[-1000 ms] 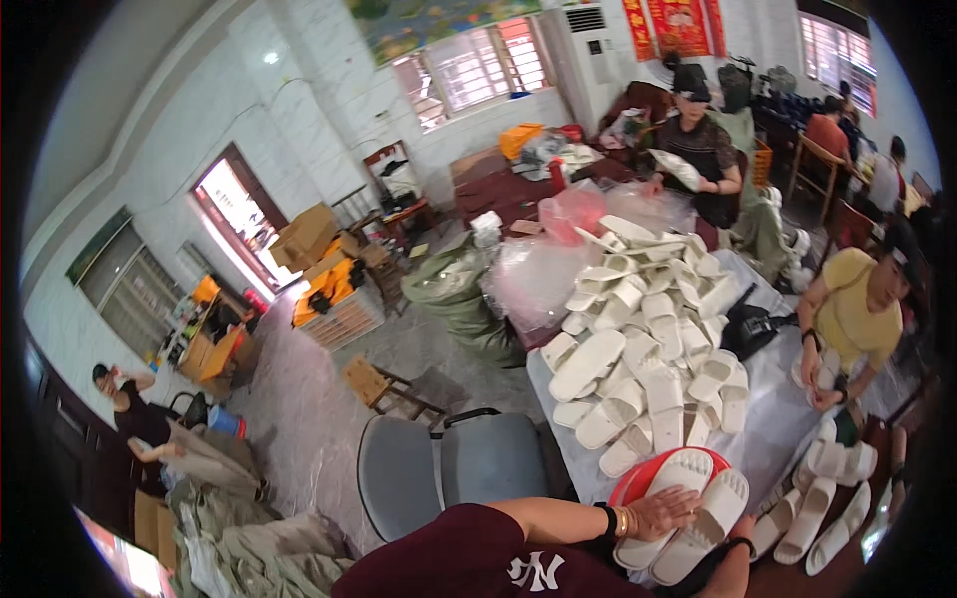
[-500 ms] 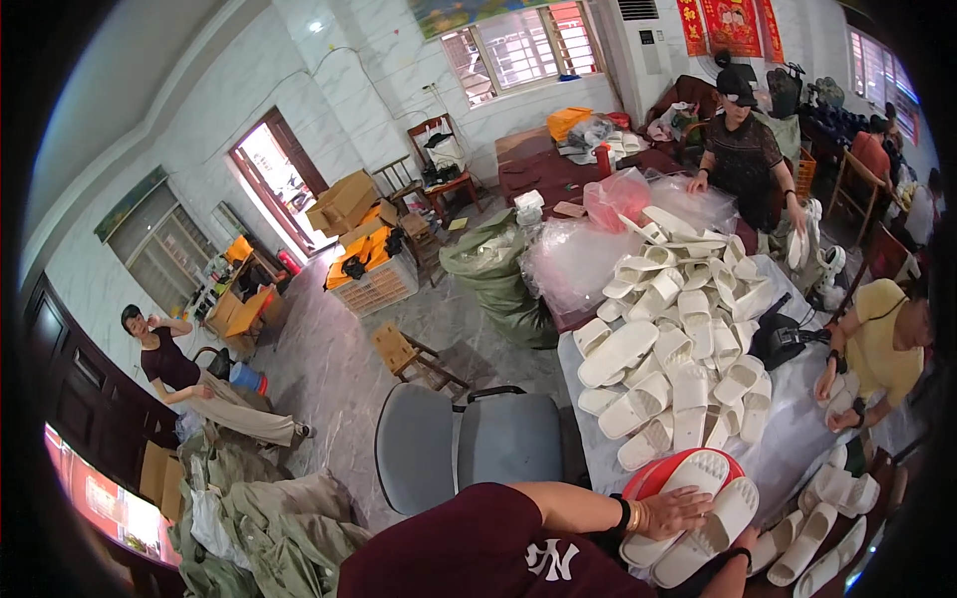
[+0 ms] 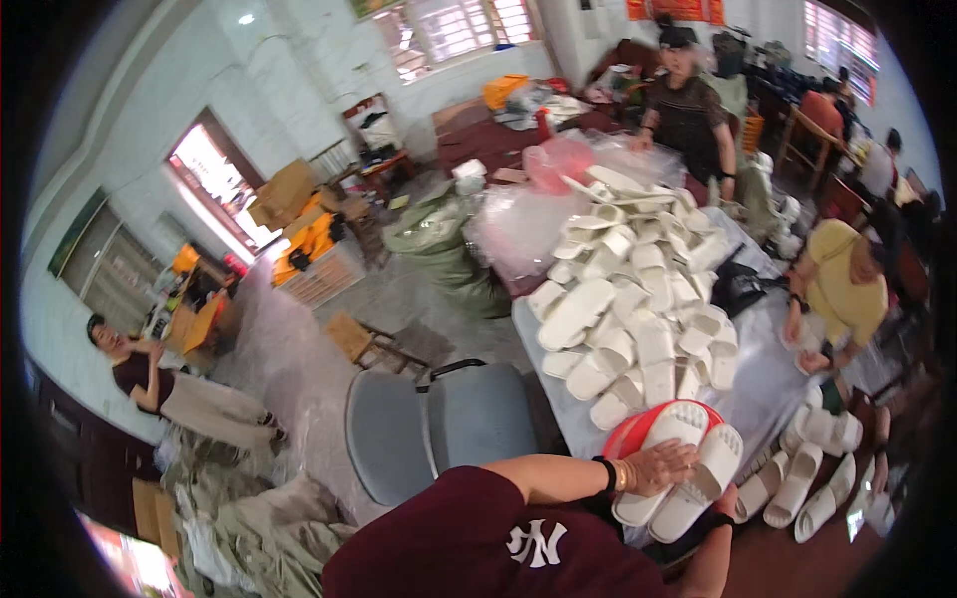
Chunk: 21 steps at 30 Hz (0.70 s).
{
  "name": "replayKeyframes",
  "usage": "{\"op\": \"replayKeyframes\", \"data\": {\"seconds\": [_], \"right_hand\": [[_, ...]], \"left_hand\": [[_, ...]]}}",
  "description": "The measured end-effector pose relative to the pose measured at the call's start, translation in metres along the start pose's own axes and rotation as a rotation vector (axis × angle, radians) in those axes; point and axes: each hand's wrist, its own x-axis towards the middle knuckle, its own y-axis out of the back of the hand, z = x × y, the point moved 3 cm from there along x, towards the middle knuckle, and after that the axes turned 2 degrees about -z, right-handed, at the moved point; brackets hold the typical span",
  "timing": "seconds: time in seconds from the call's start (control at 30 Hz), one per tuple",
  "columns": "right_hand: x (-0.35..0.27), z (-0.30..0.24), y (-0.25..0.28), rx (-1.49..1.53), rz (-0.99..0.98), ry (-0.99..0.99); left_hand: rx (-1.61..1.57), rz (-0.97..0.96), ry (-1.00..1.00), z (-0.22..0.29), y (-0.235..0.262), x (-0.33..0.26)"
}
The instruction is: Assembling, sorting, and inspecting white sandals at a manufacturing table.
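White, open-toed, foam-like slippers (image 3: 698,486) beneath left hand (image 3: 654,467), fingers laid out flat; right hand (image 3: 727,499) alongside, can't tell grip. Light, even pressure should keep pair aligned.

Daylight burned white through the doorway (image 3: 202,162) and the barred window (image 3: 454,32), with a glare spot on the wall (image 3: 309,85). Slight blur softened the white slippers (image 3: 718,460) and, seemingly, the distant figures (image 3: 823,116); fisheye distortion curved everything toward a black rim.

White-covered table (image 3: 756,344) under heaped white slippers (image 3: 654,337) and, apparently, a black bag (image 3: 738,287)
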Motion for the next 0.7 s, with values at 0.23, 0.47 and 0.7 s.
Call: {"op": "replayKeyframes", "data": {"seconds": [0.23, 0.47, 0.7], "right_hand": [[-0.048, -0.009, 0.04, 0.282, 0.176, -0.226], [-0.133, -0.156, 0.07, 0.516, 0.214, 0.005], [-0.182, -0.226, 0.069, 0.589, 0.302, 0.155]], "left_hand": [[0.028, -0.013, 0.008, 0.001, 0.01, 0.009], [0.01, -0.061, -0.002, 0.006, 0.004, 0.001], [0.033, -0.093, 0.004, 0.011, 0.016, 0.011]]}}
